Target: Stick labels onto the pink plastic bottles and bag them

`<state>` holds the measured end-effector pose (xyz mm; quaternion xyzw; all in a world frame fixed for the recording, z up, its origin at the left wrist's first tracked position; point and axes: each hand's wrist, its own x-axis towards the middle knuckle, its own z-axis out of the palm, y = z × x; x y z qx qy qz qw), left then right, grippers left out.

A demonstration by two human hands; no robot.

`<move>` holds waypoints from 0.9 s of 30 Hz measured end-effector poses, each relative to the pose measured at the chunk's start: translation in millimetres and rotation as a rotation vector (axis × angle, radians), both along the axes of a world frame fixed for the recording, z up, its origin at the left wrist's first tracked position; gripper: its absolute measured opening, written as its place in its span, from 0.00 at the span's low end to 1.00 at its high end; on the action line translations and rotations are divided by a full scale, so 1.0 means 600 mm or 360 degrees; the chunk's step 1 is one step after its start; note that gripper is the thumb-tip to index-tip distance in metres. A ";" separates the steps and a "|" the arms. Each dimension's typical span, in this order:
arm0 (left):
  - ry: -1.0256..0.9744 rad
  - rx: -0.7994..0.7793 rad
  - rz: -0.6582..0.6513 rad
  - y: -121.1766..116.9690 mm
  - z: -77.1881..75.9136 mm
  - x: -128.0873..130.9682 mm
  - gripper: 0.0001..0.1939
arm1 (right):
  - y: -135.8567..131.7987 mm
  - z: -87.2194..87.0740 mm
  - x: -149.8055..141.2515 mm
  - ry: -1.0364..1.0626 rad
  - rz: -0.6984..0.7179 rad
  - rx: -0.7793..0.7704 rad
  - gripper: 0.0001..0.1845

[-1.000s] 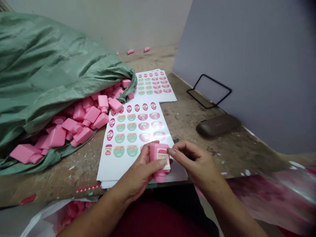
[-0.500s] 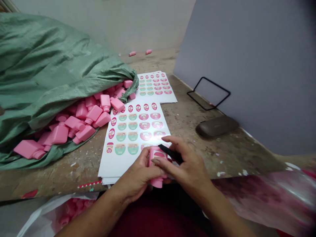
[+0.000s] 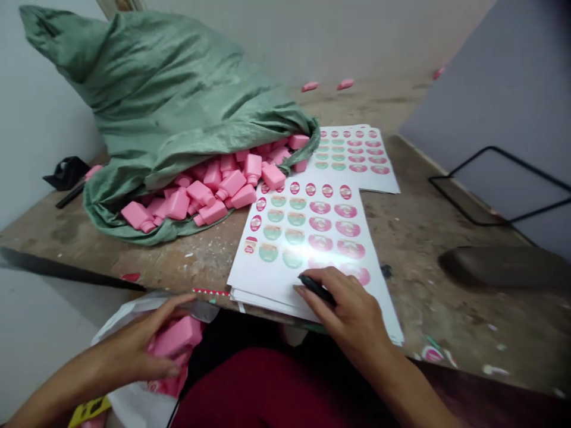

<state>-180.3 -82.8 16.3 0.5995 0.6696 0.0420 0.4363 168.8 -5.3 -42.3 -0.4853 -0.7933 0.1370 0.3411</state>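
Note:
My left hand (image 3: 129,351) is over a white bag (image 3: 134,401) below the table's front edge. Its fingers and thumb are spread around a pink bottle (image 3: 178,337), which appears loose between them, above other pink pieces in the bag. My right hand (image 3: 352,309) pinches a slim black tool (image 3: 317,289) whose exact kind I cannot make out. That hand is over the lower part of a white sticker sheet (image 3: 267,282), which lies on a stack. Rows of pink, green and red labels cover the sheet.
A green sack (image 3: 187,95) spills many pink bottles (image 3: 214,190) onto the worn table (image 3: 191,261). More sticker sheets (image 3: 379,181) lie behind. To the right are a black wire frame (image 3: 473,223), a dark case (image 3: 504,267) and a grey panel (image 3: 499,119). A black tape dispenser (image 3: 66,172) is far left.
The view has swung left. My left hand has moved from in front of the sheet, with the pink bottle, down to the white bag. My right hand has left the bottle, keeping the black tool.

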 end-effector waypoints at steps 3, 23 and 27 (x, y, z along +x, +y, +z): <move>0.0153 0.0082 0.0209 -0.001 0.006 -0.031 0.37 | 0.002 -0.003 -0.004 -0.0136 0.0135 -0.0015 0.11; -0.0402 0.0771 -0.0642 0.239 -0.081 0.140 0.35 | 0.106 0.030 -0.076 -0.0340 -0.0138 -0.0553 0.10; -0.0361 0.0798 -0.0746 0.242 -0.090 0.137 0.33 | 0.109 0.021 -0.080 -0.0408 -0.0183 -0.0453 0.07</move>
